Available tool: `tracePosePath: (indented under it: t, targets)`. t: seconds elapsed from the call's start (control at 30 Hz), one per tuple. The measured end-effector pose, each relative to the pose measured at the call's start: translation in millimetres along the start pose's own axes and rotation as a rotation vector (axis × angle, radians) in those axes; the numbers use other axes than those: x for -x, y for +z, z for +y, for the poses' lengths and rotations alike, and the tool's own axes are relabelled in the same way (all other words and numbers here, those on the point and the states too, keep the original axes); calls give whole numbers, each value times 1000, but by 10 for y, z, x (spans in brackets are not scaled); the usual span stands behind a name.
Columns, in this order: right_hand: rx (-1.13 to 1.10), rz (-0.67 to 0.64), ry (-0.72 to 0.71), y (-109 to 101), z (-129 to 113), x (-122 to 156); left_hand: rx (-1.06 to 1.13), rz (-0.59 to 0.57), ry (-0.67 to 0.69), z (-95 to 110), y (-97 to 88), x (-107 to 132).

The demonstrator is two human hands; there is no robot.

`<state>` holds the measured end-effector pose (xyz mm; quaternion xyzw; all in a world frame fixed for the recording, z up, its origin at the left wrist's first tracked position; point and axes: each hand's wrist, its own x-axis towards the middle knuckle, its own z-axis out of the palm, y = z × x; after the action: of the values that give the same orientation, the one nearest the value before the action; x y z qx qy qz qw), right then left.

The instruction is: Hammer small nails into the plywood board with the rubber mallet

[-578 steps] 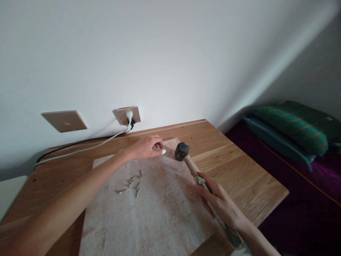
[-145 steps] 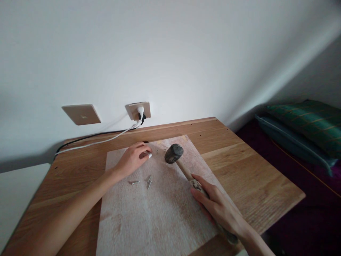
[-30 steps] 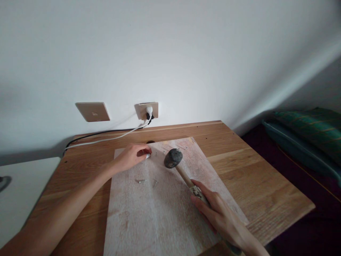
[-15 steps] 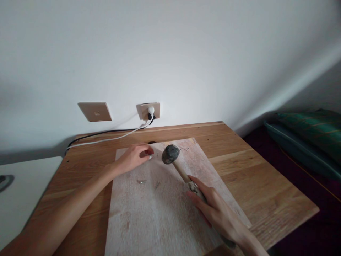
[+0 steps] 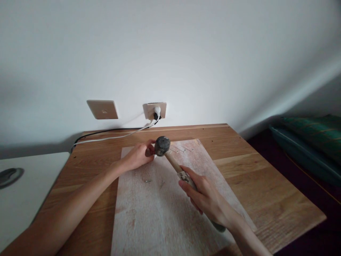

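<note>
My right hand point(image 5: 205, 197) is closed round the wooden handle of a hammer point(image 5: 170, 159), whose dark head sits right beside my left fingertips. My left hand point(image 5: 138, 156) is pinched shut near the far edge of a pale worn board point(image 5: 165, 213); what it pinches is hidden behind the hammer head and my fingers. Two loose nails point(image 5: 153, 182) lie on the board just in front of my left hand. A few small nails point(image 5: 183, 150) show along the board's far edge.
The board lies on a wooden table point(image 5: 266, 185) against a white wall. A wall socket point(image 5: 156, 110) holds a white plug with cables running left, and a blank plate point(image 5: 102, 109) sits beside it. A white surface point(image 5: 23, 188) adjoins on the left, green cushions point(image 5: 311, 142) on the right.
The hammer head has swung left and towards my left fingertips. Over the longer span several loose nails on the board dwindled to two.
</note>
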<state>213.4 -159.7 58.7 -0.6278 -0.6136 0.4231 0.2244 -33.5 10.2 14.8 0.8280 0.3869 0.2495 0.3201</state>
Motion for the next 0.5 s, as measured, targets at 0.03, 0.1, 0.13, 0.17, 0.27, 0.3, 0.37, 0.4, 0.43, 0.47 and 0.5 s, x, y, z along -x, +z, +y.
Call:
tracePosePath:
  t: [0.03,0.1,0.13,0.17,0.27,0.3,0.37,0.4,0.43,0.47,0.5]
  targets:
    - [9,-5,1,0,-21,-1,2,0,4,-4,1,0]
    - [30,-24,3,0,-63,-2,8,3,11,-11,3,1]
    - [39,-29,3,0,-80,-2,10,5,14,-15,4,2]
    - [46,-28,5,1,-93,-1,13,6,15,-18,5,2]
    - [58,-23,20,9,-101,4,13,7,17,-23,5,3]
    - [59,-26,26,12,-96,6,14,3,18,-23,5,3]
    - [56,-25,34,18,-79,9,19,-2,21,-19,4,2]
    - [52,-18,36,20,-71,9,21,1,22,-16,4,1]
    - [48,-7,34,21,-63,10,22,5,21,-13,3,0]
    - [42,6,30,22,-58,9,22,10,20,-10,3,-1]
    - [37,13,23,21,-55,8,21,12,17,-8,2,-2]
